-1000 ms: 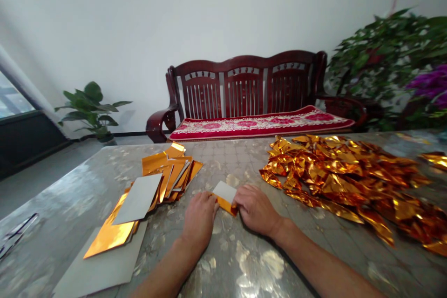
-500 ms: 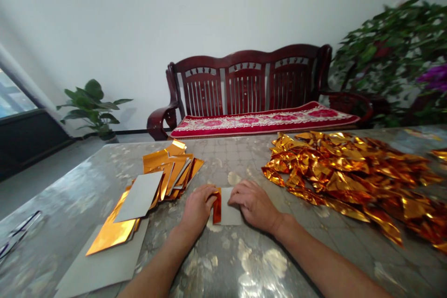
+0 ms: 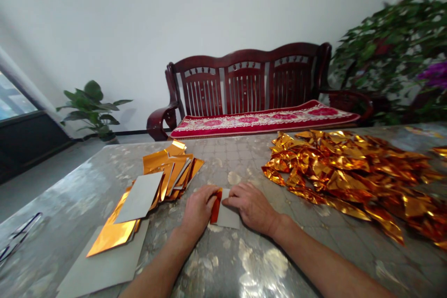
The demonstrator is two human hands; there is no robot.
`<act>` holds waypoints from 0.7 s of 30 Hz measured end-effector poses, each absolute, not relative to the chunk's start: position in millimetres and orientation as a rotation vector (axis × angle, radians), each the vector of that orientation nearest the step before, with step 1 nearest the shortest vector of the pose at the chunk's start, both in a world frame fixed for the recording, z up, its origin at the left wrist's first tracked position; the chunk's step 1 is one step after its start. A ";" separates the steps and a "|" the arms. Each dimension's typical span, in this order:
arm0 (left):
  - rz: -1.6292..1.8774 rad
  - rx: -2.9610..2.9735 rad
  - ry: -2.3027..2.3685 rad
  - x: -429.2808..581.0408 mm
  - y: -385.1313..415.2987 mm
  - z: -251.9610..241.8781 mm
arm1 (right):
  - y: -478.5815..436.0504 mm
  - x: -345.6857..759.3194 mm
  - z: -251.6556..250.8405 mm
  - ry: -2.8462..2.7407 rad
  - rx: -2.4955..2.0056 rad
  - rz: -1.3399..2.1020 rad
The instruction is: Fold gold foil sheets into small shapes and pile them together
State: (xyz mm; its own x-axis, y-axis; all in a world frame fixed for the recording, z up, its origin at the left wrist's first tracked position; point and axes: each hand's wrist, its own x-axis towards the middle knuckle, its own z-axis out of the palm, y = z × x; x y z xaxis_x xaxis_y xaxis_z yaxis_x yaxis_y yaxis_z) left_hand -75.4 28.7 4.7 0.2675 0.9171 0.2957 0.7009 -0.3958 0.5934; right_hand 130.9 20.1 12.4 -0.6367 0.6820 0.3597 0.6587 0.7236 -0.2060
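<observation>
Between my hands on the table lies a sheet of foil paper [image 3: 228,216], pale grey side up, with a strip along its left edge turned over to show orange-gold foil. My left hand [image 3: 200,205] pinches that folded edge between thumb and fingers. On the sheet's upper right part rests my right hand [image 3: 249,205], fingers curled together and pressed to the paper; its fingertips are partly hidden. To the left spreads a stack of gold foil sheets [image 3: 115,235], some pale side up. A heap of folded gold foil pieces [image 3: 335,172] lies to the right.
The stone-patterned table [image 3: 223,265] fills the foreground. A pair of glasses [image 3: 21,235] lies at its left edge. Behind stands a dark red wooden bench [image 3: 244,84] with a red floral cushion [image 3: 265,118]. Potted plants [image 3: 92,107] stand at the sides.
The sheet has turned slightly, its lower edge now slanting, and the foil strip stands more tilted. My right hand has shifted a little to the left, closer to my left hand.
</observation>
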 end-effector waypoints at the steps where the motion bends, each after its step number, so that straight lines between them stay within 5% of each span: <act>1: 0.870 2.198 1.474 -75.5 28.7 4.6 | 20.1 130.6 12.5 -2.516 -1.031 0.075; 21: 0.834 2.231 1.511 -75.0 27.5 6.0 | 18.6 128.5 14.9 -2.548 -1.045 0.037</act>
